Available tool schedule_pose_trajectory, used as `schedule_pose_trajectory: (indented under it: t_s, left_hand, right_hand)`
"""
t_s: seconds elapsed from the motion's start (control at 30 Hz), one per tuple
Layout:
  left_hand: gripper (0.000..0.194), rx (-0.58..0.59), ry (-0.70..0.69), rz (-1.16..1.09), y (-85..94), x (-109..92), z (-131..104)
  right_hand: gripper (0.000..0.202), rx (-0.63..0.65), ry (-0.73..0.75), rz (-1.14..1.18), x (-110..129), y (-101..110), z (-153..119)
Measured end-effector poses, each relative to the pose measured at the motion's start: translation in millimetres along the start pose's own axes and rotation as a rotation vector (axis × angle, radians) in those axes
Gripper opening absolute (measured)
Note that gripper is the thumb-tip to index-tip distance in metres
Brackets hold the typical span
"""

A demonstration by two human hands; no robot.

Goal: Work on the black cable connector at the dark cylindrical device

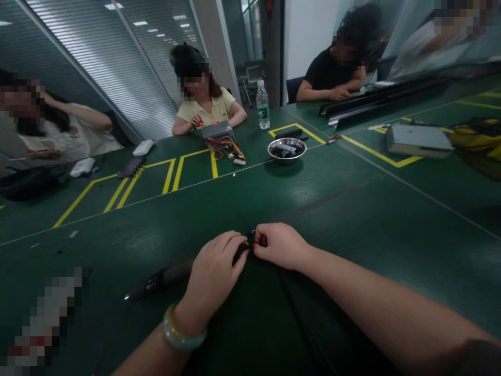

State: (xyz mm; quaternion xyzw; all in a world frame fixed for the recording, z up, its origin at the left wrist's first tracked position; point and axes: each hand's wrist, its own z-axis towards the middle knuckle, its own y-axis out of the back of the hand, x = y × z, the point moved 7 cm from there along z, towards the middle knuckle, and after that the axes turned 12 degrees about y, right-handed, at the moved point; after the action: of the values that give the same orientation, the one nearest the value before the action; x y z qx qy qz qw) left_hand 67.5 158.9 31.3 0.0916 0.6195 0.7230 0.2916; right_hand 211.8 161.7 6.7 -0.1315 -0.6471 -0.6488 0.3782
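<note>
A long black rod-shaped tool (pixel 172 277) lies slantwise above the green table, its narrow shiny tip pointing left. My left hand (pixel 219 266) is closed around its right-hand part, palm down. At that end my right hand (pixel 279 243) pinches a small dark part (pixel 251 236) between thumb and forefinger, close to my left fingertips. The fingers hide most of this part, and I cannot tell what kind it is. A dark strip (pixel 297 308), perhaps a cable, runs down toward me below my right wrist.
Ahead stand a metal bowl (pixel 287 150) of dark parts and a water bottle (pixel 263 107). A grey box with coloured wires (pixel 221 142) lies before a person across the table. Black rails (pixel 376 102) and a silver box (pixel 418 140) are at right.
</note>
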Motion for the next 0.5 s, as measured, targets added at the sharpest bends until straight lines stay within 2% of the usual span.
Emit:
schedule_pose_trajectory:
  t_s: [0.5]
  left_hand:
    - [0.02,0.01,0.023,-0.044,-0.6,5.3,3.6]
  right_hand:
    - [0.004,-0.031,0.094,0.115,1.4,-1.0,0.3]
